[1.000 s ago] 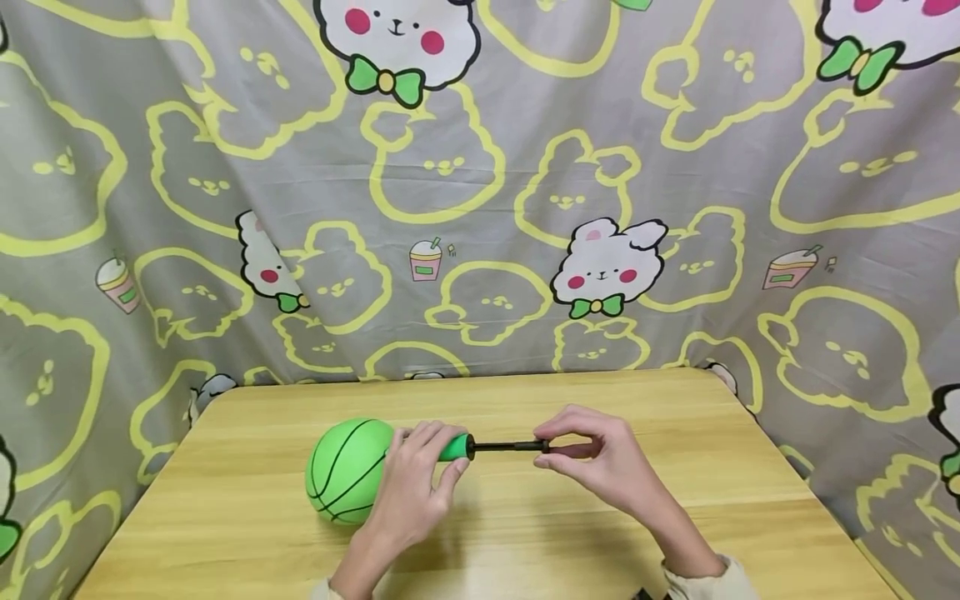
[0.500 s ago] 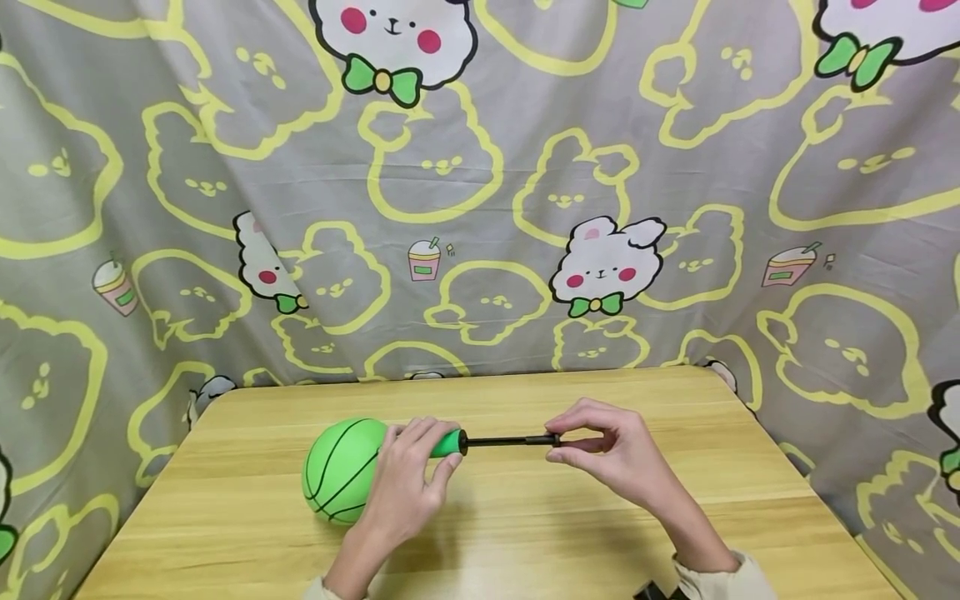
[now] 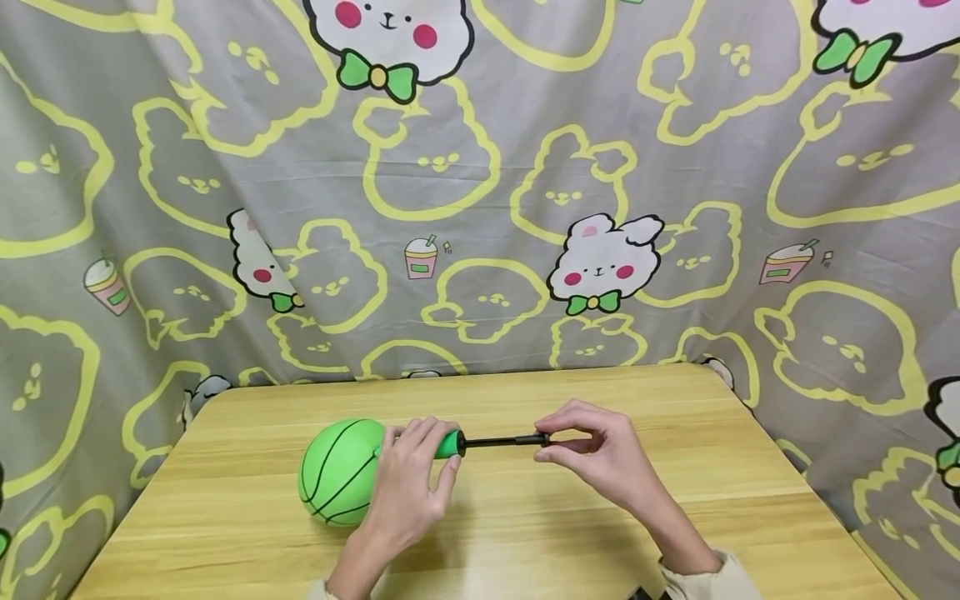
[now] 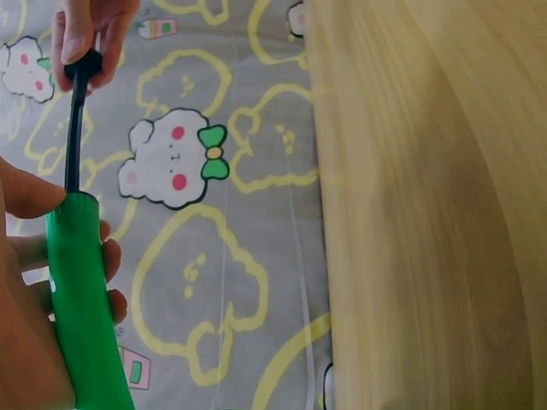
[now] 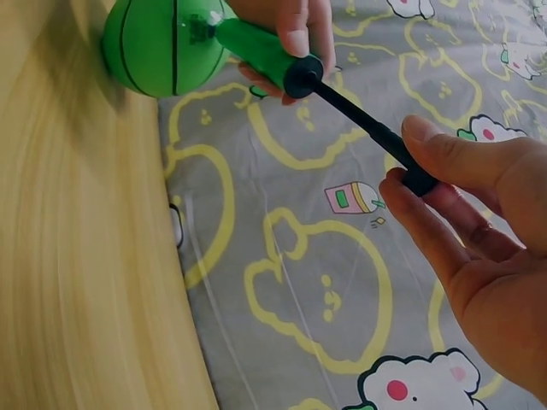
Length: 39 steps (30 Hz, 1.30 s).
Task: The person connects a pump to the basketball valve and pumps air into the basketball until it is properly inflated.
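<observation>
A green ball with black seam lines (image 3: 337,475) sits on the left half of the table. My left hand (image 3: 411,483) grips the green barrel of a hand pump (image 4: 81,290), fingers curled round it. In the right wrist view the far end of the pump meets the ball (image 5: 154,47). A thin black rod (image 5: 350,109) stands pulled out of the barrel toward the right. At its end my right hand (image 3: 600,450) pinches the black knob (image 5: 419,181) between thumb and fingers. The pump lies roughly level above the wooden surface.
The wooden table (image 3: 517,533) stretches under both hands. Behind it hangs a grey curtain (image 3: 480,192) with yellow outlines and white rabbit heads. A small black object (image 3: 642,594) shows at the bottom edge near the right sleeve (image 3: 708,577).
The right hand drew the rod outward to the right, then moved it back a little toward the barrel. The ball and left hand shifted slightly left in view.
</observation>
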Motion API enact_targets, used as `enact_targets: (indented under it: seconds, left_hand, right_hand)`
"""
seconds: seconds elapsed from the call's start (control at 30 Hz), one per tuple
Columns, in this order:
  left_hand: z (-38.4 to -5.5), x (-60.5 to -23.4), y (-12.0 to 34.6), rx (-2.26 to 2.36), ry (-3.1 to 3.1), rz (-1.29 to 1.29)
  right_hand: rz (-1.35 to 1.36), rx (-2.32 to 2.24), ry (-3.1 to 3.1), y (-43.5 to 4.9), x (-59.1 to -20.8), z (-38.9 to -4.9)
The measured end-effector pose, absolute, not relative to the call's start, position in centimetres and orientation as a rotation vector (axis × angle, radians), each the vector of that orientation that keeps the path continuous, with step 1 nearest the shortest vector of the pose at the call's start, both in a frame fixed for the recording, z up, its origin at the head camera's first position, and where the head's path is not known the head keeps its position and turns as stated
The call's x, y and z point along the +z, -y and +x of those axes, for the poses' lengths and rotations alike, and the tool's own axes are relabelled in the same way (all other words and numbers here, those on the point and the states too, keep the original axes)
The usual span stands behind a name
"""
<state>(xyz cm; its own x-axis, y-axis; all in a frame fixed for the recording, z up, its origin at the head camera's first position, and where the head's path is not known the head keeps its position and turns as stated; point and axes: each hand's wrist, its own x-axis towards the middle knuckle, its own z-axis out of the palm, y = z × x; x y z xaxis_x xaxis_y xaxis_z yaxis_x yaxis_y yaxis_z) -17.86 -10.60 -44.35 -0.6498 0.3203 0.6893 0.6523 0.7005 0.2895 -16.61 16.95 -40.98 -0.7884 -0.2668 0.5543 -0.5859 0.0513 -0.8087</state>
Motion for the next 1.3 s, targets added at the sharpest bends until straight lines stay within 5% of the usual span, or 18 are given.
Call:
enact_targets:
  seconds: [1.3]
  left_hand:
    - [-16.8, -45.3, 8.4, -0.668, 2.320, -0.805]
  right_hand:
    - [0.832, 1.745, 1.971, -11.3, -44.4, -16.1]
